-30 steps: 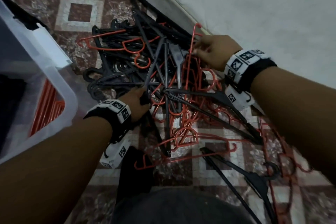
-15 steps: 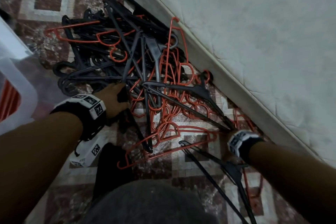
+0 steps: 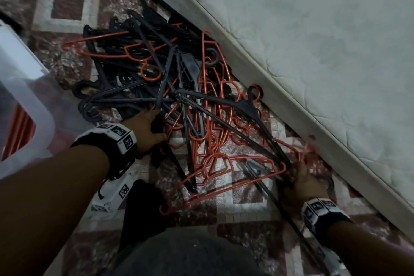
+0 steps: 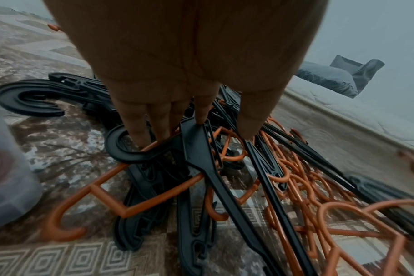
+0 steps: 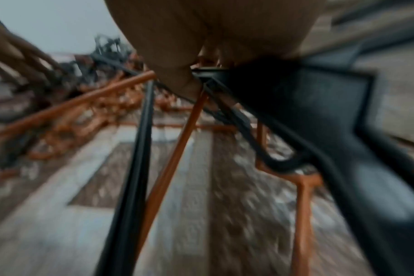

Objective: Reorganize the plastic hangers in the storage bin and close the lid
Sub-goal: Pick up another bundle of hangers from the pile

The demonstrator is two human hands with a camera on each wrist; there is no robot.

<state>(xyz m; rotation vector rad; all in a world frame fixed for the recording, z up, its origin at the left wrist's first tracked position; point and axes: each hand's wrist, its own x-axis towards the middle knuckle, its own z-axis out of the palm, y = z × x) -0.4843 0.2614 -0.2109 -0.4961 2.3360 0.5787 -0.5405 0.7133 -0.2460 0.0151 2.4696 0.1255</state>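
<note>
While the hangers (image 3: 179, 96) lie tangled on the floor between the mattress (image 3: 313, 51) and the storage bin (image 3: 33, 105), the left hand (image 3: 149, 129), nearer the bin, presses straight fingers into them. The right hand (image 3: 308, 182) seems curled round a black hanger (image 5: 307, 97) whose length runs toward the left hand.

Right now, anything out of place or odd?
Yes: black and orange hangers lie in a tangled, interlocked heap on the floor beside the mattress, outside the storage bin. Some orange ones show inside it.
</note>
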